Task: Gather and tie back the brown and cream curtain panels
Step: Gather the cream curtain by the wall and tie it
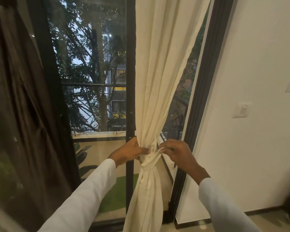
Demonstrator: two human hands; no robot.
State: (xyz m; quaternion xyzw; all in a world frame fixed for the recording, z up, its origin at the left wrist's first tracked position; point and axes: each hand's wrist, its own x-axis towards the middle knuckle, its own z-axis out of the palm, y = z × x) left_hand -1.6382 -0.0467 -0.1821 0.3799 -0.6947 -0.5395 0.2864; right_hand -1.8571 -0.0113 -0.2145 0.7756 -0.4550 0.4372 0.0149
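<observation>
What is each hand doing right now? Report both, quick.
Left hand: grips the gathered cream curtain at the knot.
Right hand: pinches a strip of the same curtain beside the knot.

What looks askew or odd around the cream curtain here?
Nothing is damaged. The cream curtain is cinched with a knot in its own fabric, which both hands, left and right, are pinching. The brown curtain hangs loose, untied.

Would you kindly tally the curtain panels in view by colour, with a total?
Cream fabric curtain panel, knotted at its middle, gripped by left hand and right hand: 1
Dark brown fabric curtain panel, hanging at left: 1
Total: 2
</observation>
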